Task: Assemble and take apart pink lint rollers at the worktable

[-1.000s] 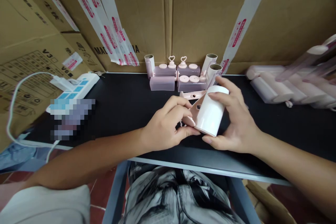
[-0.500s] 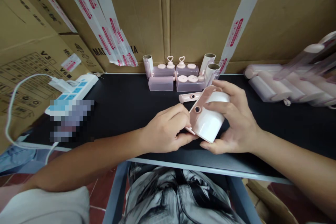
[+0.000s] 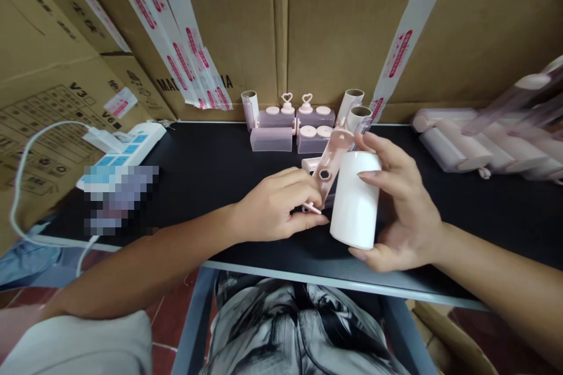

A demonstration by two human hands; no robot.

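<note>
My right hand (image 3: 407, 211) grips a white lint roller refill (image 3: 354, 202), thumb at its lower end and fingers along its side and top. Pinched in my left hand (image 3: 279, 202) is a long pink plastic holder (image 3: 335, 152) with a round hole. It slants up and away, just left of the refill, with a gap between them along the lower part. A thin pink tab (image 3: 312, 208) shows at my left fingertips. Behind the holder lies another pink part (image 3: 310, 164), partly covered.
Several translucent lilac cases (image 3: 271, 139) and upright rolls (image 3: 249, 108) stand at the back of the black table (image 3: 197, 181). More pink rollers (image 3: 484, 140) are heaped at the right. A power strip (image 3: 147, 135) lies left, beside a blurred patch. Cardboard (image 3: 334, 29) walls the back.
The white refill has come out of the pink holder, moving slightly right and standing more upright. The holder now tilts up to the left of it, still in my left hand.
</note>
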